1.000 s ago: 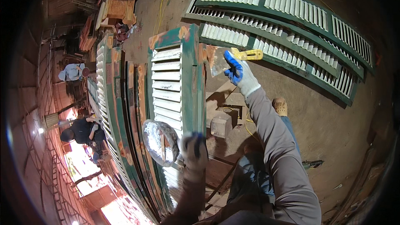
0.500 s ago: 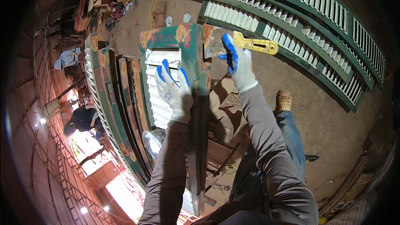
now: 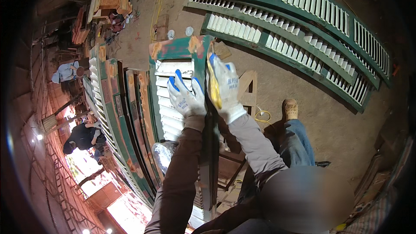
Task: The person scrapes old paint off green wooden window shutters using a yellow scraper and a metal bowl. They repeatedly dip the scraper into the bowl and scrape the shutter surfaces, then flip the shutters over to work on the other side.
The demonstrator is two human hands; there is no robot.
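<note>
A green louvred shutter point(image 3: 177, 49) with white slats and orange-brown patches on its frame is in front of me. My left hand point(image 3: 187, 100), in a white glove with blue fingertips, lies with fingers spread over the slats and touches the frame's right side. In my right hand point(image 3: 227, 86), gloved alike, is a putty knife point(image 3: 215, 90); its yellow handle runs down along the palm. Its blade is mostly hidden at the upper right corner of the frame. Beside my left forearm sits a shiny, whitish rounded container point(image 3: 162, 156).
Several green and white shutters point(image 3: 253, 32) lie on the floor at the far right. More patched frames point(image 3: 123, 125) stand close on the left. Two people point(image 3: 82, 136) are farther left. A yellow cord point(image 3: 161, 0) trails across the floor, and wooden pieces point(image 3: 247, 90) lie under my right arm.
My right hand has swung left to the shutter's edge, turning the putty knife from sideways to upright with its handle toward me. My left hand stays spread on the slats.
</note>
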